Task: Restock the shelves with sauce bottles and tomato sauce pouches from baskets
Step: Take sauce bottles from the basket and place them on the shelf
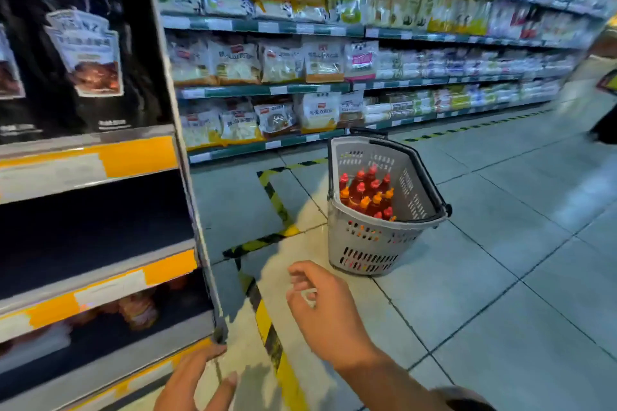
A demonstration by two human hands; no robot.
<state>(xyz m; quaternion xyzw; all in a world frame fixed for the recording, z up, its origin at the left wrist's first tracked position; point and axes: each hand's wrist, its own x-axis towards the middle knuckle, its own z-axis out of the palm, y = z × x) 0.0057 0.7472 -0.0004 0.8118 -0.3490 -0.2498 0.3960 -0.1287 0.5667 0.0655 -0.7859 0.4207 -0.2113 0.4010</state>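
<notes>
A grey plastic basket (367, 243) with a black handle stands on the tiled floor ahead. Several sauce bottles (367, 193) with red and orange caps stand upright inside it. My right hand (324, 307) reaches out toward the basket, short of it, fingers loosely curled and holding nothing. My left hand (197, 380) is low at the bottom edge, fingers straight, touching the corner of the display shelf (100, 270) on my left. That shelf has orange-edged tiers; the middle tier looks dark and bare, and blurred reddish packs (137, 310) sit on the lower one.
A long wall of shelves (334, 83) with packaged goods runs along the far side of the aisle. Yellow-and-black tape (273, 197) marks the floor around the display. A dark figure (604, 123) is at the right edge. A black poster panel (83, 53) tops the display.
</notes>
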